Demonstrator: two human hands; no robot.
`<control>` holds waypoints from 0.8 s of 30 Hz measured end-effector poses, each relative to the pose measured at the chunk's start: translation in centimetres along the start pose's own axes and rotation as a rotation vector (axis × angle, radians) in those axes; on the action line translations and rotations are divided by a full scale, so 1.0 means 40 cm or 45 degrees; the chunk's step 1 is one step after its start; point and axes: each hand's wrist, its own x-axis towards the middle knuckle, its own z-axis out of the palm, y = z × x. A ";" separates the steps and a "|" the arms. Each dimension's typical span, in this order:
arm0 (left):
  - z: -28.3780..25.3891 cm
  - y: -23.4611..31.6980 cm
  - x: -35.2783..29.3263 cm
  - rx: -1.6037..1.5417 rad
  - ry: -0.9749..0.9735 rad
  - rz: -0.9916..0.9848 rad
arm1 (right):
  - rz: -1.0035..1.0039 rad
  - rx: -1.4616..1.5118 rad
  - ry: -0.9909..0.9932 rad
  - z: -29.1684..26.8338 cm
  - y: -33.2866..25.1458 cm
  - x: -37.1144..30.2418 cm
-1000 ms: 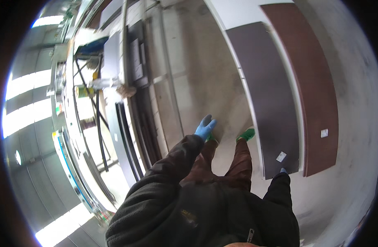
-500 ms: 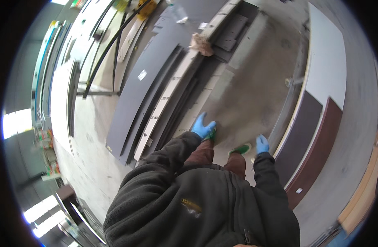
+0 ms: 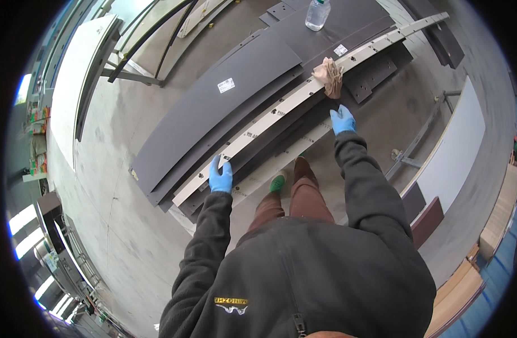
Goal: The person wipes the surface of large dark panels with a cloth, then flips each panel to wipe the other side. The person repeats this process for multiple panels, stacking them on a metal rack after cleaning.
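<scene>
A long pale strip (image 3: 257, 130) with dark spots along it lies lengthwise over a stack of dark grey panels (image 3: 210, 112). My left hand (image 3: 220, 177), in a blue glove, is at the near-left part of the strip, thumb and fingers apart; whether it touches the edge I cannot tell. My right hand (image 3: 342, 120), also blue-gloved, reaches to the stack's near side with fingers slightly bent and apart. Just beyond it a crumpled tan bundle (image 3: 328, 77), perhaps cloth or gloves, rests on the strip. Nothing is visibly held in either hand.
A clear bottle (image 3: 317, 15) with a green cap stands on the far panels. To the right, a metal frame (image 3: 405, 158) stands beside a white panel (image 3: 453, 141) and a dark red panel (image 3: 426, 222). At left, another white panel (image 3: 81, 84) stands by a black frame (image 3: 151, 45).
My view has turned right and the panel stack appears closer. My left hand has come to the strip's near-left part; my right hand has moved from over the floor to the stack's near side.
</scene>
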 end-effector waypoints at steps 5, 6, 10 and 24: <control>0.028 -0.003 -0.062 -0.028 0.100 -0.387 | -0.080 -0.486 0.083 0.038 -0.150 0.148; 0.044 0.002 -0.075 -0.139 0.061 -0.501 | -0.019 -0.523 0.103 0.043 -0.165 0.171; 0.147 0.040 -0.059 -0.181 -0.024 -0.538 | 0.031 -0.640 0.005 0.045 -0.161 0.250; 0.204 0.133 0.037 -0.472 -0.022 -0.548 | -0.156 0.600 -0.563 0.000 -0.466 0.243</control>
